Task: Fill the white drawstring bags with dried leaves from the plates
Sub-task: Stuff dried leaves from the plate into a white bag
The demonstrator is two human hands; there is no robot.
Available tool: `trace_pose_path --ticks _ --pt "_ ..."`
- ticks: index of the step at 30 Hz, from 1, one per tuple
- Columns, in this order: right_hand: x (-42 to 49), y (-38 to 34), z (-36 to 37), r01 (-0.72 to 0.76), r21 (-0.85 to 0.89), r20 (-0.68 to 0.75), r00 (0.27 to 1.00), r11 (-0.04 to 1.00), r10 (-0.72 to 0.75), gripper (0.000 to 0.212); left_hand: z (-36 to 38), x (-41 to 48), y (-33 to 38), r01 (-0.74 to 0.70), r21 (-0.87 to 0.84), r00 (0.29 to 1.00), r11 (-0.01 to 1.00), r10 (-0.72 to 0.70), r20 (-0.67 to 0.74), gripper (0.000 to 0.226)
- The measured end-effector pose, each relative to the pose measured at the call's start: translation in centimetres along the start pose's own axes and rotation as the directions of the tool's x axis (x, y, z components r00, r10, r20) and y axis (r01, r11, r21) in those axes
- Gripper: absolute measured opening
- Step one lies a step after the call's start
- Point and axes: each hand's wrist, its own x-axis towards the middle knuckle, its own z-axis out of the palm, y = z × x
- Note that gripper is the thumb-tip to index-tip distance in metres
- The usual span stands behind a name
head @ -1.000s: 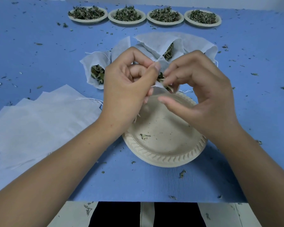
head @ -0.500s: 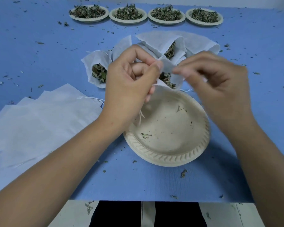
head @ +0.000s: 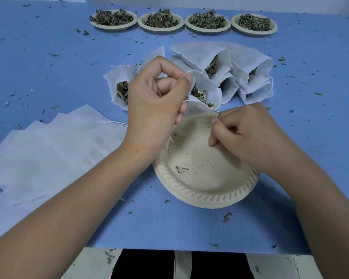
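1. Half a second on, the right hand is dropping away from the mouth of the bag and settling over the near plate, while the left hand is staying where it was.
2. The left hand is pinching the bag's rim between thumb and forefinger and holding the mouth open; dried leaves are showing inside, just right of that pinch.
3. The right hand's fingers are curling together with their tips on the plate's inner face, below and to the right of the pinch. Whether they are holding any crumbs cannot be told.
4. The plate is lying nearly bare under the grip, with one small scrap sitting toward its near side.
5. By the look of it, the person is collecting the last bits from this plate for the held bag.
6. The next move is calling for a lift back up to the open mouth, with the left pinch kept steady so the rim does not fold shut.
7. After that, supply is waiting on the full plates far beyond the grip, past the filled bags just behind it, and the flat bags are lying to its left.
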Motion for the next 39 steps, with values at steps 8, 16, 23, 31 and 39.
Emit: trace_pose_path --ticks 8,16,23,31,39 --pt "-0.4 -1.1 -0.1 0.028 0.495 0.176 0.975 0.868 -0.133 0.026 -0.1 0.0 0.1 -0.003 -0.002 1.000 1.000 0.003 -0.011 0.026" --pt "-0.3 -1.2 1.0 0.043 0.282 0.376 0.914 0.958 -0.152 0.008 0.0 -0.1 0.0 0.009 -0.005 1.000 1.000 -0.009 0.005 0.027" --pt "-0.3 -1.5 1.7 0.178 0.142 0.356 0.908 0.974 -0.219 0.022 0.0 -0.1 0.0 0.010 -0.016 1.000 1.000 -0.010 0.010 0.026" --pt "-0.3 -1.5 2.4 0.277 0.138 0.334 0.891 0.951 -0.308 0.004 0.1 -0.1 -0.1 0.008 -0.019 1.000 1.000 -0.007 0.014 0.026" --pt "-0.3 -0.9 1.0 0.253 0.255 0.450 0.823 0.933 -0.346 0.010 0.1 -0.1 0.0 0.004 -0.001 1.000 1.000 -0.004 0.017 0.026"
